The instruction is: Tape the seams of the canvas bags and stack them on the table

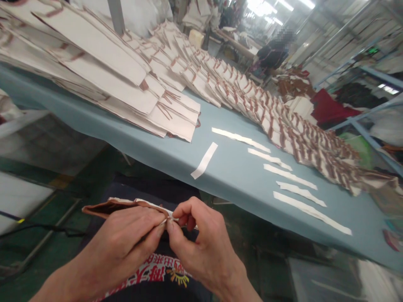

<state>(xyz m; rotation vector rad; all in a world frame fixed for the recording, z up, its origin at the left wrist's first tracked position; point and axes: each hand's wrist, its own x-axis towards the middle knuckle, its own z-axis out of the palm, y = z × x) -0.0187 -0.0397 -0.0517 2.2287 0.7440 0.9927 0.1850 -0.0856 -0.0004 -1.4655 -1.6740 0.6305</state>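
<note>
Close to my body, in front of the blue table, I hold a cream fabric piece with brown trim [121,203]. My left hand [126,237] is closed on its edge, thumb pressed against the fingers. My right hand [200,235] pinches the same edge, its fingertips meeting those of the left. What lies between the fingertips is mostly hidden; a bit of white shows there. Beyond my hands, a single white strip [204,160] lies slanted near the table's front edge.
The blue table [176,155] runs across the view. Stacked cream fabric pieces [126,96] lie at left, and a long overlapping row of brown-trimmed pieces [239,94] at the back. Several white strips [311,212] lie at right. A person [273,52] is in the background.
</note>
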